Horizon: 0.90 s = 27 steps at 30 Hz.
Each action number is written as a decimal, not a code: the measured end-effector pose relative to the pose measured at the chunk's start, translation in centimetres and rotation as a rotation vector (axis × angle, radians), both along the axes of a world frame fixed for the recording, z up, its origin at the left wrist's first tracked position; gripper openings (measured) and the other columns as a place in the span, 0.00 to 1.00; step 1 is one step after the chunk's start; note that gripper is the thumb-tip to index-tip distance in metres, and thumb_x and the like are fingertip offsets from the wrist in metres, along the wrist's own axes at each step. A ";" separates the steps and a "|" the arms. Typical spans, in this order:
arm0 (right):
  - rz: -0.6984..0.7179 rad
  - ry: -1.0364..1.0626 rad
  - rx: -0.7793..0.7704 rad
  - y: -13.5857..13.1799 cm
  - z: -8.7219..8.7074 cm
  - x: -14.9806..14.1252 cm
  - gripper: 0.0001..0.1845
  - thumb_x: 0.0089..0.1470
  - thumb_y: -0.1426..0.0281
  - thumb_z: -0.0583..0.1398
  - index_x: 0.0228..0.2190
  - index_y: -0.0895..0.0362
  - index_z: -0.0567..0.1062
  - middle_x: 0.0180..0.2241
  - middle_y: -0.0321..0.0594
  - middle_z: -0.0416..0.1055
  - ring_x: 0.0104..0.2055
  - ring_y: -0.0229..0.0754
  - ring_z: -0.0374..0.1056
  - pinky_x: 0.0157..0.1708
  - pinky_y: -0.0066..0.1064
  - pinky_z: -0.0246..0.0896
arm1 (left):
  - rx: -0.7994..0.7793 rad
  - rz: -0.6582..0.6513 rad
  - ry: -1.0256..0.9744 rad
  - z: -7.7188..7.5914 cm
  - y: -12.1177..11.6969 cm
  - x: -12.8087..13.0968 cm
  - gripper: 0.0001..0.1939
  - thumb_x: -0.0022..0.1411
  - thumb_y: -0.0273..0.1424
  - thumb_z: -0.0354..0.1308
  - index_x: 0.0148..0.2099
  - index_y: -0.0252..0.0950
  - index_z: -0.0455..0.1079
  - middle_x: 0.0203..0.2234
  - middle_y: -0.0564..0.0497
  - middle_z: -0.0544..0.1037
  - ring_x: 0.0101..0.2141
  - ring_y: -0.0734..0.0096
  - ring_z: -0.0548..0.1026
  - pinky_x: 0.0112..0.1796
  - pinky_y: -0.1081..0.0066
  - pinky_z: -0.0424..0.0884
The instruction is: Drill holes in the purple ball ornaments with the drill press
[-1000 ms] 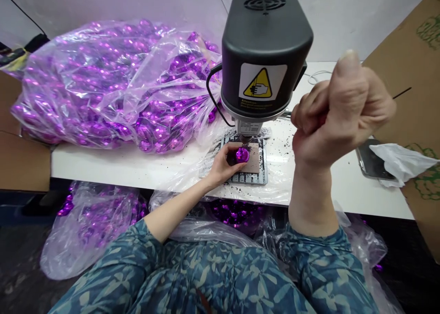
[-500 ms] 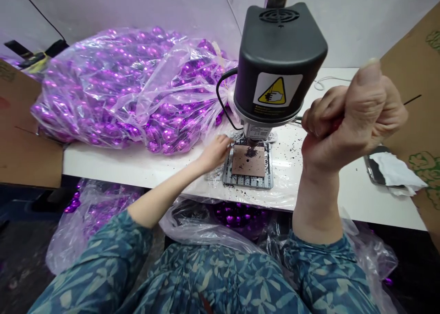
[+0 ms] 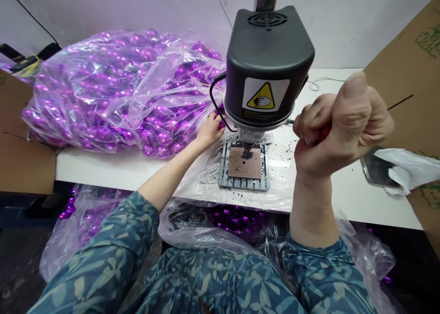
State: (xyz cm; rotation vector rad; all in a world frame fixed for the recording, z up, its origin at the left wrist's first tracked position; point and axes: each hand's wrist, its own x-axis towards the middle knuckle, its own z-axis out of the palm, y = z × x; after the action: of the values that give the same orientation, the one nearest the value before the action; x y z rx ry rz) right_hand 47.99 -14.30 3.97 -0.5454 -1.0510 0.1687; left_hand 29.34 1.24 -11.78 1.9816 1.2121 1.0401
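My right hand point(image 3: 343, 121) is wrapped around a red handle point(image 3: 324, 133) at the right side of a black drill press point(image 3: 270, 52); most of the handle is hidden by my fingers. Below the drill head, a brown square board point(image 3: 252, 165) with a small dark hole lies on the slotted metal base point(image 3: 225, 183). Dark shavings point(image 3: 247, 154) cover part of the board. My left hand point(image 3: 210, 129) reaches between the drill press and a clear bag of shiny purple balls point(image 3: 137, 89). Its fingers are slightly apart near the bag's gathered end, and I see nothing held in them.
A black cable point(image 3: 213, 96) loops from the drill head's left side. To the right lie a phone point(image 3: 374, 167) and crumpled white tissue point(image 3: 409, 162). Cardboard boxes point(image 3: 402, 75) flank the white table point(image 3: 103, 167). More purple balls point(image 3: 237, 217) sit in plastic below its front edge.
My left hand has moved away from the board's left edge, up toward the bag's gathered end. My right hand keeps its grip on the handle. The view has shifted slightly.
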 end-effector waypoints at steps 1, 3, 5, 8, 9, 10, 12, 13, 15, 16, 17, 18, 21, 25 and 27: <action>0.002 -0.006 0.003 0.0 0.0 0.0 0.24 0.59 0.67 0.60 0.14 0.55 0.62 0.11 0.28 0.53 0.13 0.29 0.47 0.15 0.31 0.38 | -0.029 0.018 -0.028 0.3 -1.2 -0.5 0.16 0.55 0.26 0.67 0.47 0.36 0.75 0.46 0.41 0.76 0.51 0.50 0.73 0.55 0.52 0.71; 0.019 -0.012 0.023 0.1 -0.1 0.0 0.24 0.59 0.66 0.60 0.14 0.55 0.61 0.11 0.28 0.53 0.13 0.29 0.48 0.15 0.31 0.39 | -0.173 0.025 -0.160 0.9 -3.6 -1.4 0.18 0.59 0.32 0.66 0.52 0.36 0.74 0.43 0.43 0.78 0.42 0.60 0.77 0.46 0.60 0.76; 0.016 -0.009 0.037 0.1 -0.2 0.0 0.25 0.60 0.66 0.60 0.14 0.55 0.61 0.11 0.27 0.52 0.13 0.29 0.48 0.15 0.30 0.40 | -0.399 -0.016 -0.358 1.2 -5.8 -2.3 0.20 0.62 0.36 0.64 0.55 0.36 0.72 0.42 0.44 0.79 0.35 0.68 0.77 0.37 0.67 0.77; -0.001 -0.004 0.018 0.1 -0.2 0.0 0.25 0.60 0.64 0.61 0.14 0.55 0.60 0.11 0.27 0.51 0.13 0.28 0.48 0.15 0.29 0.41 | -0.652 -0.053 -0.579 1.1 -8.3 -3.0 0.20 0.62 0.37 0.65 0.54 0.35 0.73 0.43 0.44 0.80 0.32 0.73 0.77 0.32 0.72 0.76; -0.001 -0.001 0.012 0.1 -0.2 0.0 0.26 0.60 0.64 0.61 0.14 0.55 0.60 0.11 0.27 0.51 0.13 0.28 0.48 0.15 0.29 0.41 | -0.685 -0.061 -0.617 0.8 -8.9 -2.9 0.20 0.62 0.37 0.66 0.54 0.36 0.73 0.44 0.45 0.80 0.33 0.73 0.77 0.31 0.73 0.76; 0.003 0.001 0.008 0.0 -0.1 0.0 0.26 0.60 0.64 0.61 0.14 0.55 0.60 0.11 0.27 0.51 0.13 0.28 0.48 0.15 0.30 0.41 | -0.688 -0.073 -0.637 0.4 -9.4 -2.8 0.20 0.62 0.38 0.66 0.54 0.37 0.74 0.44 0.45 0.80 0.34 0.73 0.78 0.31 0.74 0.76; 0.012 0.006 0.003 0.0 -0.1 0.0 0.26 0.59 0.63 0.61 0.14 0.55 0.61 0.11 0.27 0.52 0.13 0.28 0.48 0.15 0.30 0.41 | -0.632 -0.122 -0.628 -0.5 -10.3 -2.1 0.22 0.63 0.42 0.66 0.55 0.38 0.74 0.45 0.46 0.81 0.36 0.72 0.78 0.34 0.73 0.76; 0.011 0.006 -0.004 -0.1 -0.1 0.0 0.26 0.59 0.63 0.61 0.14 0.55 0.61 0.11 0.27 0.53 0.13 0.29 0.48 0.15 0.31 0.41 | -0.582 -0.152 -0.607 -1.0 -10.6 -1.7 0.24 0.63 0.44 0.66 0.56 0.39 0.73 0.45 0.47 0.81 0.38 0.71 0.79 0.36 0.72 0.76; 0.004 0.000 -0.016 -0.1 -0.1 0.0 0.26 0.59 0.62 0.62 0.14 0.54 0.61 0.11 0.28 0.52 0.12 0.29 0.47 0.15 0.32 0.40 | -0.481 -0.202 -0.555 -1.9 -11.3 -0.7 0.26 0.62 0.46 0.67 0.57 0.38 0.73 0.47 0.46 0.81 0.43 0.68 0.79 0.44 0.69 0.77; 0.006 -0.002 -0.017 -0.1 -0.2 0.0 0.26 0.59 0.61 0.62 0.14 0.54 0.61 0.11 0.28 0.52 0.12 0.29 0.47 0.15 0.33 0.40 | -0.442 -0.223 -0.533 -2.2 -11.5 -0.2 0.27 0.61 0.46 0.67 0.57 0.38 0.73 0.48 0.46 0.81 0.45 0.67 0.79 0.47 0.67 0.76; 0.012 -0.005 -0.016 -0.1 -0.2 0.0 0.26 0.59 0.61 0.62 0.14 0.54 0.60 0.11 0.28 0.52 0.12 0.30 0.47 0.15 0.33 0.40 | -0.414 -0.240 -0.515 -2.5 -11.7 0.2 0.27 0.61 0.46 0.68 0.57 0.37 0.73 0.49 0.45 0.81 0.46 0.66 0.79 0.50 0.66 0.76; 0.017 -0.008 -0.012 -0.1 -0.2 0.1 0.27 0.59 0.60 0.62 0.14 0.54 0.60 0.11 0.28 0.52 0.12 0.30 0.46 0.15 0.34 0.39 | -0.393 -0.253 -0.502 -2.8 -11.8 0.6 0.28 0.60 0.46 0.68 0.57 0.37 0.73 0.49 0.44 0.81 0.47 0.65 0.79 0.51 0.64 0.75; 0.007 -0.033 -0.032 -0.2 -0.2 0.1 0.27 0.59 0.57 0.61 0.15 0.54 0.59 0.11 0.28 0.51 0.12 0.30 0.47 0.15 0.34 0.40 | -0.357 -0.269 -0.470 -3.4 -11.6 1.5 0.31 0.58 0.45 0.70 0.59 0.36 0.71 0.50 0.43 0.80 0.47 0.64 0.79 0.52 0.61 0.76; -0.001 -0.037 -0.052 -0.2 -0.2 0.2 0.27 0.58 0.56 0.61 0.15 0.54 0.59 0.11 0.28 0.51 0.13 0.30 0.48 0.15 0.34 0.42 | -0.295 -0.266 -0.422 -4.1 -11.0 2.0 0.34 0.57 0.42 0.71 0.61 0.35 0.69 0.51 0.40 0.79 0.48 0.61 0.79 0.52 0.59 0.76; 0.015 -0.028 -0.026 -0.1 -0.3 0.2 0.27 0.58 0.57 0.61 0.15 0.54 0.59 0.11 0.28 0.51 0.12 0.31 0.47 0.16 0.35 0.42 | -0.248 -0.272 -0.375 -4.2 -10.9 2.1 0.32 0.57 0.41 0.71 0.60 0.35 0.69 0.51 0.40 0.79 0.49 0.61 0.79 0.52 0.58 0.76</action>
State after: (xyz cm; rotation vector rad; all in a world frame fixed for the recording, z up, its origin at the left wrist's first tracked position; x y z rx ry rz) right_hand 48.17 -14.39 3.64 -0.5649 -1.0818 0.1889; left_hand 31.42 -9.64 -15.95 1.6162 0.8008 1.0102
